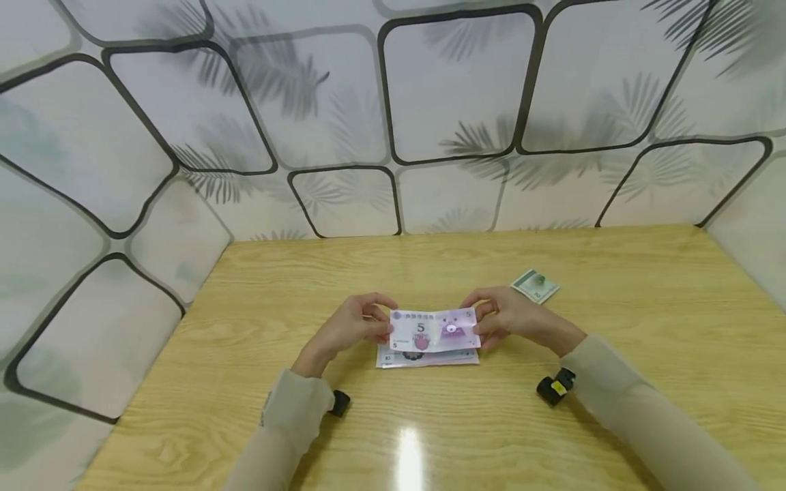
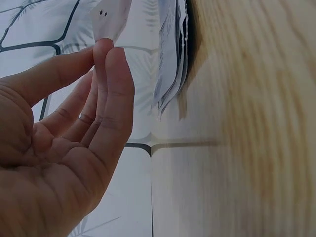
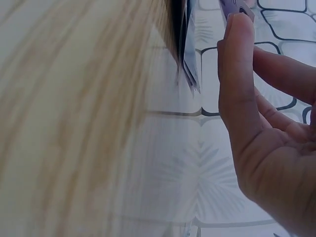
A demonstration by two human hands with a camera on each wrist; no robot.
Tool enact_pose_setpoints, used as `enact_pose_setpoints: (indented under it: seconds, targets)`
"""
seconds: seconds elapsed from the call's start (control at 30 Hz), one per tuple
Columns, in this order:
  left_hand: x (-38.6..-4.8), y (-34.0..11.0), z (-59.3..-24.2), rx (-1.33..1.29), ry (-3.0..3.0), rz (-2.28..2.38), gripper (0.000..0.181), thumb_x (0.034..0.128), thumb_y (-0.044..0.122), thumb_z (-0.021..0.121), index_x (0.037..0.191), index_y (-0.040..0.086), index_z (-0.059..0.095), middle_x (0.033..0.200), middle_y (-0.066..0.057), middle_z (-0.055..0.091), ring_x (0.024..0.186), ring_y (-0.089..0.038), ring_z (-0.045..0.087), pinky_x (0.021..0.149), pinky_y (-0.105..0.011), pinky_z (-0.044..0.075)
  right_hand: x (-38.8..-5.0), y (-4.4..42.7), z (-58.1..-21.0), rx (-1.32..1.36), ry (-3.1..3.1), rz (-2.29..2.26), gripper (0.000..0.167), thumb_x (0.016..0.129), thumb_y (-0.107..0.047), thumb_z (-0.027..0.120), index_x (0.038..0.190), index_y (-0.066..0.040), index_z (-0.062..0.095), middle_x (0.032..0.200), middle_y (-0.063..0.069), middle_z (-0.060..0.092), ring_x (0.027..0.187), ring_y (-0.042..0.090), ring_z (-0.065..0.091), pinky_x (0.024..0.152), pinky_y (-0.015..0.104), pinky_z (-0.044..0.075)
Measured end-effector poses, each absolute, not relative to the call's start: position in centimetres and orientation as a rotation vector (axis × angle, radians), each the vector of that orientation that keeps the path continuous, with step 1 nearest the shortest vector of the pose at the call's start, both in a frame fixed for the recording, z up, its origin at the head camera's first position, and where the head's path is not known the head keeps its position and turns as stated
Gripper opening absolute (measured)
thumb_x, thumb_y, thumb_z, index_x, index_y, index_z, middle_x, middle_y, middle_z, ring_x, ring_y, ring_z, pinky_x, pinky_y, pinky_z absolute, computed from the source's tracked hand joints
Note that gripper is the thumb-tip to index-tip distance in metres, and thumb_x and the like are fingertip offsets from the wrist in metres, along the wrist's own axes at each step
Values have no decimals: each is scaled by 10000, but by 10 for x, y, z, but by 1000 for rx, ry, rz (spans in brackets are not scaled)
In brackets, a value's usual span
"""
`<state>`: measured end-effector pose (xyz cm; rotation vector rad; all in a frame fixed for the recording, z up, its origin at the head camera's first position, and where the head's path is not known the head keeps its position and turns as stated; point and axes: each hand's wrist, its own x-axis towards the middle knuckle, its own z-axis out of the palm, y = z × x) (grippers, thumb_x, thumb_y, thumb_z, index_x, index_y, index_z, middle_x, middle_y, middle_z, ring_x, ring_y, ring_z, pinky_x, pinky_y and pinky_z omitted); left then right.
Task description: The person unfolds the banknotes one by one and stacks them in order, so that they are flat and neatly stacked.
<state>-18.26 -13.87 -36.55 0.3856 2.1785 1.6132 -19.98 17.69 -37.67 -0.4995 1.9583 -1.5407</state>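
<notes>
A purple play banknote [image 1: 434, 329] marked 5 is held spread between both hands, raised over a small pile of notes [image 1: 430, 360] on the table. My left hand [image 1: 354, 326] pinches its left end between thumb and fingers; the left wrist view shows that note's corner [image 2: 111, 17] at the fingertips. At the other end my right hand [image 1: 506, 315] pinches the right edge, with the corner [image 3: 237, 7] at the fingertips in the right wrist view. Both wrist views show the pile [image 2: 173, 54] as several loosely stacked layers, apart from the held note.
A green-grey note [image 1: 535, 286] lies on the wooden table [image 1: 295, 273] just beyond the right hand. Patterned white walls [image 1: 344, 198] stand at the table's back and sides. Black wrist devices [image 1: 555, 387] sit below both cuffs.
</notes>
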Motion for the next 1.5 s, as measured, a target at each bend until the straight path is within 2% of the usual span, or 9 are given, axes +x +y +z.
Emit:
enact_pose_setpoints:
  seconds: [0.57, 0.73, 0.97, 1.17, 1.33, 1.5]
  targets:
    - [-181, -143, -363, 313, 2158, 1480, 331, 970, -34, 611, 1283, -132, 565, 847, -114, 628, 716, -134, 654, 683, -262, 603, -200, 173, -377, -467, 1985, -1491, 397, 892, 127, 618, 1266, 163, 490, 835, 105, 613, 691, 190, 678, 659, 367, 630]
    - [-181, -142, -362, 341, 2159, 1482, 321, 976, -18, 609, 1274, -133, 574, 868, -127, 640, 722, -140, 656, 688, -275, 606, -201, 171, -377, -492, 2016, -1466, 395, 887, 126, 608, 1265, 159, 498, 838, 88, 577, 706, 176, 659, 667, 342, 627]
    - [-185, -136, -360, 381, 2190, 1495, 306, 990, 3, 596, 1264, -132, 583, 881, -125, 646, 722, -145, 663, 703, -300, 610, -202, 184, -370, -515, 2043, -1426, 385, 942, 87, 591, 1292, 177, 459, 921, 153, 692, 740, 201, 676, 694, 353, 624]
    - [-194, -125, -356, 458, 2187, 1559, 328, 1012, 32, 584, 1301, -123, 566, 961, -189, 664, 800, -190, 687, 761, -371, 622, -208, 209, -356, -489, 2106, -1447, 389, 980, 44, 589, 1310, 193, 450, 986, 196, 695, 802, 246, 691, 749, 391, 621]
    - [-201, -108, -350, 488, 2150, 1595, 335, 1031, 54, 567, 1325, -106, 555, 1130, -287, 634, 920, -334, 700, 799, -392, 616, -212, 225, -352, -463, 2122, -1483, 413, 977, 16, 609, 1310, 200, 446, 1002, 197, 692, 817, 255, 705, 769, 399, 619]
    - [-209, -94, -347, 493, 2139, 1598, 346, 1030, 62, 584, 1335, -99, 550, 1162, -307, 617, 1013, -426, 678, 827, -400, 610, -214, 238, -349, -426, 2143, -1499, 411, 987, 4, 617, 1306, 200, 447, 1054, 204, 679, 865, 257, 700, 788, 408, 617]
